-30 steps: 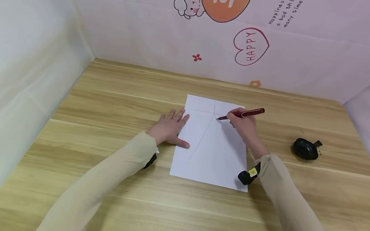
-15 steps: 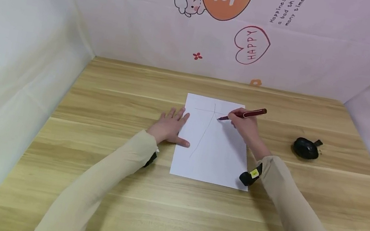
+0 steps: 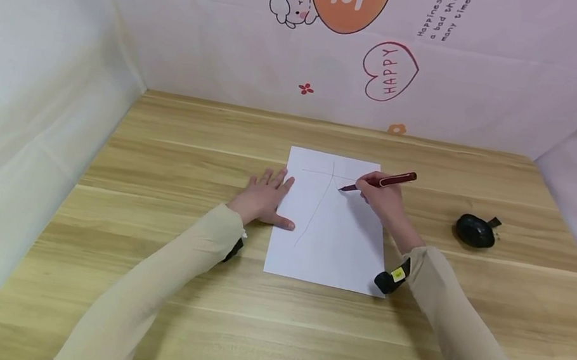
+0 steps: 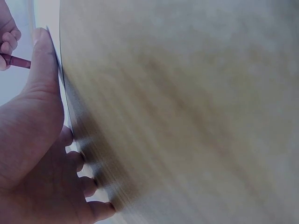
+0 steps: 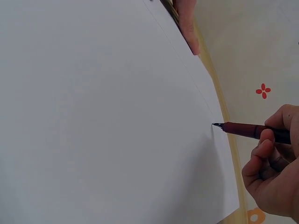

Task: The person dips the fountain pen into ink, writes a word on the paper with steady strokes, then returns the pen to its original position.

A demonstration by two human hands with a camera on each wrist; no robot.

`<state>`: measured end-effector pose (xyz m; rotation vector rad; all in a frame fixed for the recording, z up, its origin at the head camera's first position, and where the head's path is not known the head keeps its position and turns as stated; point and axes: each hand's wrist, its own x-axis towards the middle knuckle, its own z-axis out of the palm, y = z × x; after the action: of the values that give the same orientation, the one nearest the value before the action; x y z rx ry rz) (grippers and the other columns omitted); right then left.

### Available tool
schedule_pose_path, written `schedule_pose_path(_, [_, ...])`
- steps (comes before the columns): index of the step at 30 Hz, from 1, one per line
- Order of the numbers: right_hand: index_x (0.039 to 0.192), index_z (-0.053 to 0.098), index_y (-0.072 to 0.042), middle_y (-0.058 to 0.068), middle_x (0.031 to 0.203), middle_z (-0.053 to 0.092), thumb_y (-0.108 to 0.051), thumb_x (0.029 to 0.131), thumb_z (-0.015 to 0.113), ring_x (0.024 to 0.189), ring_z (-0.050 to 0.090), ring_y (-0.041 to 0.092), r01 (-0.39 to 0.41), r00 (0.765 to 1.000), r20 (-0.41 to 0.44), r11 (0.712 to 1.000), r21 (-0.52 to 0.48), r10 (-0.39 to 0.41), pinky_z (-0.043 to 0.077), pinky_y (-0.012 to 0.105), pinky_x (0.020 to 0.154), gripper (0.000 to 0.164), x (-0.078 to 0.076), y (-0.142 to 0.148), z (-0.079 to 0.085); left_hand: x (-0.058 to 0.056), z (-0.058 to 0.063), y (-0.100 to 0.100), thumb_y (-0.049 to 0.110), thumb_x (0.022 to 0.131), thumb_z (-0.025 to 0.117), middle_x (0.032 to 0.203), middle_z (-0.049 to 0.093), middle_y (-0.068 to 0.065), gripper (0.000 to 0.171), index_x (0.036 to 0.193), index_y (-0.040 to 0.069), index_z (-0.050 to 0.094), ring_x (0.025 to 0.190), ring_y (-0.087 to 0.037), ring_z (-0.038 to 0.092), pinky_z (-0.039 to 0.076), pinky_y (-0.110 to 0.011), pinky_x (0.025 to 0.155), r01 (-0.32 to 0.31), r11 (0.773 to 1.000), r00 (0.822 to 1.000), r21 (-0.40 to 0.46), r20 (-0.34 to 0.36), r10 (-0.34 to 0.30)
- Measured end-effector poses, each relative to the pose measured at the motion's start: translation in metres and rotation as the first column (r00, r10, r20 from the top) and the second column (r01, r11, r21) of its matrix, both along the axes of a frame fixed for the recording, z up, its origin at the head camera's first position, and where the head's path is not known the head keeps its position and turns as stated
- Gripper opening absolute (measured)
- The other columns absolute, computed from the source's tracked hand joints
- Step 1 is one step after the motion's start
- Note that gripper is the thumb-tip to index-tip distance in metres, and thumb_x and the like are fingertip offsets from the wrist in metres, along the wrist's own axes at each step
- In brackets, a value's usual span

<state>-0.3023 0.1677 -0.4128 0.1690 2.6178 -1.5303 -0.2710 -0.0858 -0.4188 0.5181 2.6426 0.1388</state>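
Observation:
A white sheet of paper (image 3: 335, 246) lies on the wooden table, bearing thin pencil-like lines: a cross near its top and a long stroke slanting down to the lower left. My right hand (image 3: 382, 200) pinches a dark red fountain pen (image 3: 399, 179), its nib touching the sheet just right of the long stroke. In the right wrist view the metal nib of the pen (image 5: 243, 129) shows at the start of a short line. My left hand (image 3: 262, 198) rests flat over the sheet's left edge, fingers spread, with the thumb on the paper.
A shiny black rounded object (image 3: 475, 231) with a small tab lies on the table (image 3: 260, 342) to the right. White cloth walls (image 3: 218, 52) with printed drawings stand behind and at both sides. Each wrist wears a small black camera.
The pen tip has moved slightly down and to the right, with a short slanting stroke behind it. My left hand and the paper stay in place.

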Motion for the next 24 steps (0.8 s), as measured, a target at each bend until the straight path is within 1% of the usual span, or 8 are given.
schedule_pose_path(5, [0.101, 0.063, -0.004, 0.002, 0.073, 0.059, -0.019, 0.086, 0.059, 0.066, 0.052, 0.013, -0.006, 1.000, 0.003, 1.000, -0.003, 0.006, 0.040, 0.021, 0.056, 0.023, 0.0020, 0.0019, 0.0004, 0.0006, 0.0003, 0.0006, 0.069, 0.078, 0.056, 0.159, -0.011, -0.009, 0.108, 0.152, 0.016, -0.002, 0.146, -0.037, -0.006, 0.010, -0.059, 0.115, 0.002, 1.000, 1.000, -0.006, 0.002, -0.002])
schedule_pose_path(10, [0.101, 0.063, -0.004, 0.000, 0.070, 0.058, -0.020, 0.086, 0.059, 0.065, 0.051, 0.011, -0.002, 1.000, 0.005, 1.000, -0.001, 0.002, 0.039, 0.022, 0.056, 0.022, 0.0038, 0.0039, 0.0010, 0.0013, 0.0024, 0.0008, 0.068, 0.078, 0.056, 0.159, -0.011, -0.009, 0.107, 0.152, 0.015, -0.002, 0.146, -0.037, -0.006, 0.010, -0.059, 0.115, 0.002, 1.000, 1.000, -0.007, 0.001, -0.002])
schedule_pose_path(15, [0.102, 0.063, -0.004, 0.007, 0.077, 0.060, -0.021, 0.087, 0.059, 0.065, 0.050, 0.010, -0.007, 1.000, 0.014, 1.000, 0.018, 0.007, 0.039, 0.022, 0.057, 0.024, 0.0060, 0.0045, 0.0023, 0.0016, 0.0027, 0.0008, 0.068, 0.079, 0.056, 0.159, -0.011, -0.010, 0.107, 0.152, 0.015, -0.001, 0.146, -0.037, -0.006, 0.010, -0.060, 0.115, 0.005, 1.000, 1.000, -0.008, -0.001, -0.005])
schedule_pose_path(18, [0.103, 0.063, -0.004, 0.008, 0.079, 0.061, -0.021, 0.087, 0.058, 0.065, 0.050, 0.010, -0.012, 1.000, 0.017, 0.999, 0.030, 0.011, 0.039, 0.022, 0.057, 0.024, 0.0071, 0.0051, 0.0025, 0.0018, 0.0026, 0.0009, 0.068, 0.078, 0.056, 0.159, -0.011, -0.010, 0.107, 0.152, 0.015, -0.001, 0.146, -0.037, -0.006, 0.011, -0.060, 0.115, 0.008, 1.000, 1.000, -0.010, -0.004, -0.008])
schedule_pose_path(24, [0.101, 0.063, -0.004, 0.001, 0.072, 0.059, -0.020, 0.086, 0.059, 0.064, 0.050, 0.011, -0.017, 1.000, 0.024, 0.999, 0.027, 0.017, 0.039, 0.022, 0.056, 0.022, 0.0085, 0.0067, 0.0032, 0.0023, 0.0042, 0.0011, 0.067, 0.078, 0.057, 0.159, -0.010, -0.010, 0.107, 0.152, 0.014, -0.001, 0.146, -0.037, -0.005, 0.010, -0.059, 0.115, 0.002, 1.000, 1.000, -0.005, 0.003, -0.002])
